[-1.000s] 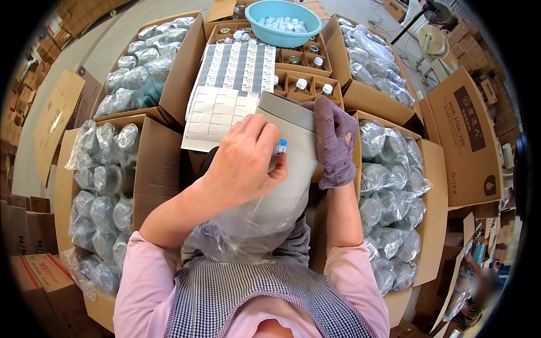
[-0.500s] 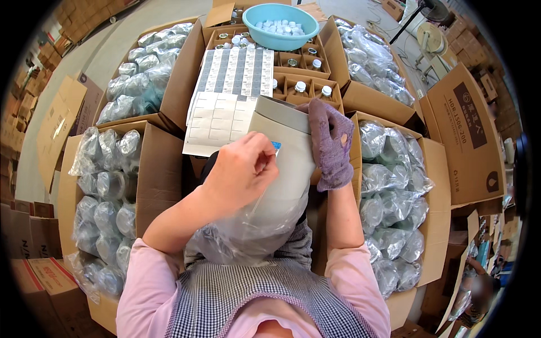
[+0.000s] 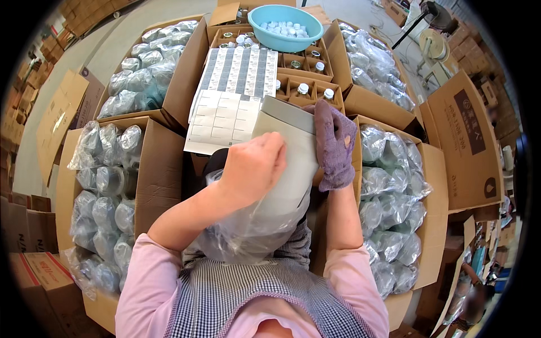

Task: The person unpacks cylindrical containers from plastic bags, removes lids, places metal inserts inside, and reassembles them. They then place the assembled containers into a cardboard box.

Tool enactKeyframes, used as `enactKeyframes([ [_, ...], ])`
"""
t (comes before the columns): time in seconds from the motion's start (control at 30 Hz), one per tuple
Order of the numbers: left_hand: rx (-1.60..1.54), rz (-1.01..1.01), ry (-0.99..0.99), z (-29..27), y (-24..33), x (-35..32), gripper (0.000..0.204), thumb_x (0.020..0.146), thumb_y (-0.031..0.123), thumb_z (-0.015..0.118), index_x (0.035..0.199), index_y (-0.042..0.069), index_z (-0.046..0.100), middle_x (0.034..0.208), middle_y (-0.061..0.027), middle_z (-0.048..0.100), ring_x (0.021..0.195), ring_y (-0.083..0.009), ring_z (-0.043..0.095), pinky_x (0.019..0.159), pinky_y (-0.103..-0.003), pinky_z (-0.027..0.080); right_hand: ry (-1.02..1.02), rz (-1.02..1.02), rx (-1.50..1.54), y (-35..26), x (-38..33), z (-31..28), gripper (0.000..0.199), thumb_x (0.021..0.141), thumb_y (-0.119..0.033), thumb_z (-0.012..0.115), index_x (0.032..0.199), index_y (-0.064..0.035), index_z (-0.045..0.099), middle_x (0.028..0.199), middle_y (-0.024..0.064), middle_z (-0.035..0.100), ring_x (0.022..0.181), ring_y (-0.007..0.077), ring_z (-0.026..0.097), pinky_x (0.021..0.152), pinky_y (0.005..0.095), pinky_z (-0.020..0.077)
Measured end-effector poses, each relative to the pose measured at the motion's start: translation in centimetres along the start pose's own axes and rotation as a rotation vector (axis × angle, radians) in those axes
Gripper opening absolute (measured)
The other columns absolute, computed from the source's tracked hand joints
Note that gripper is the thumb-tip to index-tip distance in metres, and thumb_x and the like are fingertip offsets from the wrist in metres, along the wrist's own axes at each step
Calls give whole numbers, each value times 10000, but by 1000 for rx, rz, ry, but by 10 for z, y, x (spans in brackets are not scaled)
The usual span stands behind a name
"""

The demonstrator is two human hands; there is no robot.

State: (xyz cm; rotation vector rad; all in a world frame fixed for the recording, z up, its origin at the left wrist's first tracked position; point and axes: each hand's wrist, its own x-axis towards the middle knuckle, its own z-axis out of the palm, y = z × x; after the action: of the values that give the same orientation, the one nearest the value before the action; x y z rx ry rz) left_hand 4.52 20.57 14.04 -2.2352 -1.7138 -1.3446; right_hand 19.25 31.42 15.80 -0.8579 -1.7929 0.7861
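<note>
A light grey, smooth-sided container (image 3: 290, 158) leans in my lap, with a darker grey band at its top. Clear plastic film (image 3: 242, 234) lies crumpled around its lower part. My right hand (image 3: 335, 143), in a purple knitted glove with a hole in it, grips the container's upper right side. My bare left hand (image 3: 253, 166) is closed in front of the container's left side, fingers pressed together; whatever they pinch is hidden. Just beyond, label sheets (image 3: 236, 70) lie over the boxes, the nearest one (image 3: 220, 121) mostly peeled white backing.
A blue basin (image 3: 282, 44) of white caps sits on a divided carton (image 3: 338, 90) of capped bottles. Open cartons of plastic-wrapped bottles flank me at left (image 3: 160, 174), far left (image 3: 189, 84), right (image 3: 434, 219) and far right (image 3: 377, 104). A printed carton flap (image 3: 468, 180) stands upright at right.
My left hand has moved slightly right and up along the container, its fingers closing tighter. A small blue patch by its fingertips is now out of sight. My right hand keeps its grip.
</note>
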Motion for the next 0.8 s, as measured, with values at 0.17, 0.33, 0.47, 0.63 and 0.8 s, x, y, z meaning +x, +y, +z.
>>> enactKeyframes([
  [0.17,-1270,-672,170,-19,-30,-23,200,997,162,508,823,65,517,686,-55,524,647,-206,581,590,-346,480,25,-31,56,1,-3,-6,322,973,-221,526,873,35,694,758,133,697,682,179,639,660,312,494],
  [0.33,-1425,-641,525,-40,-98,-74,214,1023,197,499,846,79,518,712,-28,511,699,-185,564,668,-351,481,15,5,-28,2,-3,-3,397,997,-274,474,926,31,718,797,127,707,722,170,632,707,309,489],
  [0.47,192,-794,325,-47,-165,-147,246,998,185,524,821,15,543,658,-167,586,621,-348,602,605,-460,491,102,195,67,5,-11,-5,493,1041,-388,467,933,18,725,827,68,714,756,104,620,741,264,490],
  [0.63,311,-1168,68,30,-250,-227,280,959,277,531,871,18,596,880,-280,666,876,-483,638,769,-585,491,53,88,-107,0,-4,5,534,1057,-368,393,940,51,704,805,122,701,740,170,630,750,325,493],
  [0.8,131,-1196,324,104,-275,-190,324,946,262,519,983,-36,642,919,-294,669,926,-481,636,850,-558,487,48,51,-178,1,0,5,576,1065,-373,342,946,55,708,837,140,714,739,180,642,752,336,504],
])
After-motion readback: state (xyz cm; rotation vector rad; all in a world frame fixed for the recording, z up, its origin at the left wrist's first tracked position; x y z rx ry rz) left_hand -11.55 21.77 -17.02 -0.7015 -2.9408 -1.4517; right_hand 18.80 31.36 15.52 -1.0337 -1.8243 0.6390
